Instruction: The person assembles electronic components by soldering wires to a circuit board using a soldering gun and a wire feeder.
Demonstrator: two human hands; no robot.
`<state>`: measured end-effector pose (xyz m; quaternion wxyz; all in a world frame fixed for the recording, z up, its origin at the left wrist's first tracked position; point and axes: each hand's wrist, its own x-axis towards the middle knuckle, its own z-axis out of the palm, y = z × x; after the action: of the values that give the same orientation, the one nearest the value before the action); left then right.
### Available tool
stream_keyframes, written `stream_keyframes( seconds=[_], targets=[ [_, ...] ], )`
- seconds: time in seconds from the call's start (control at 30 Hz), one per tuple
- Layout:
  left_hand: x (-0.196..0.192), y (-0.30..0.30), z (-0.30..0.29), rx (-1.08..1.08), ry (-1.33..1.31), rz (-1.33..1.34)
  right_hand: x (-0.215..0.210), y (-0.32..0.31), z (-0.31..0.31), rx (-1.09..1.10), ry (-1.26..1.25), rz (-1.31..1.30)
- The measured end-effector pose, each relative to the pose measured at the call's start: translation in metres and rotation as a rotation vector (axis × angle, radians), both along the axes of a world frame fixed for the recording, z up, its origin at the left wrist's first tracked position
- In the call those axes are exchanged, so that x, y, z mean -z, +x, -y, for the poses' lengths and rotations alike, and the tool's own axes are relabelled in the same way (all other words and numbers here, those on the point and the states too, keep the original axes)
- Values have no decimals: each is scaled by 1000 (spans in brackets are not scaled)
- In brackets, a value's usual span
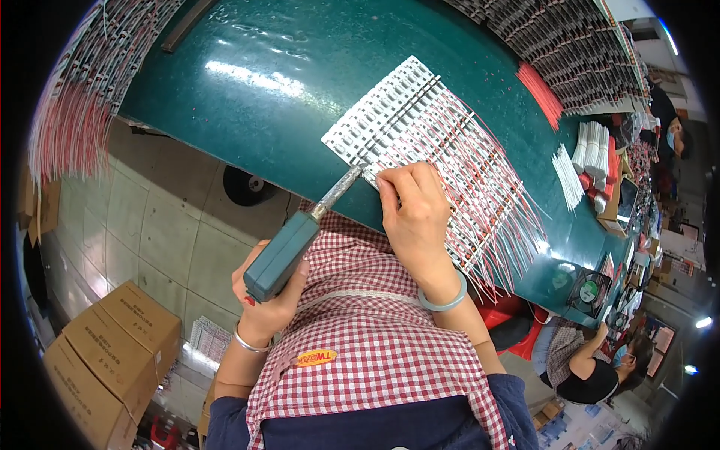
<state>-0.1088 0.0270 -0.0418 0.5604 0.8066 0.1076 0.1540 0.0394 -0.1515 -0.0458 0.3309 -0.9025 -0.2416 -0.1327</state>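
My left hand [264, 289] is wrapped around the dark green body of a soldering gun [281, 255]. Its metal tip reaches up and right to the near left corner of a white panel of small circuit boards [390, 101] lying on the table. Beside that tip, my right hand [416, 214] is closed in a pinch at the panel's near edge; whatever sits between thumb and finger is too small to make out. Red and white wires [487, 187] fan out from the panel to the right, passing partly behind my right hand.
The green table [247, 112] carries stacked wired panels [555, 45] at the far right and more at the left [97, 82]. Red tubes [540, 94], white bundles [592, 150] and a small fan [589, 289] stand right. Cartons [120, 352] are on the floor; another person [592, 367] sits right.
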Motion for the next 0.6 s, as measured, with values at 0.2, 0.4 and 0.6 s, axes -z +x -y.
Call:
stream_keyframes(
  seconds=[0.2, 0.4, 0.6],
  targets=[
    [-3, 2, 2, 20, 28, -6, -6, 3, -5, 11, -140, -34],
    [-6, 3, 2, 26, 26, -22, -7, 5, -7, 15, -176, -54],
    [-5, 3, 3, 20, 48, -20, -4, 7, -6, 11, -194, -64]
  ],
)
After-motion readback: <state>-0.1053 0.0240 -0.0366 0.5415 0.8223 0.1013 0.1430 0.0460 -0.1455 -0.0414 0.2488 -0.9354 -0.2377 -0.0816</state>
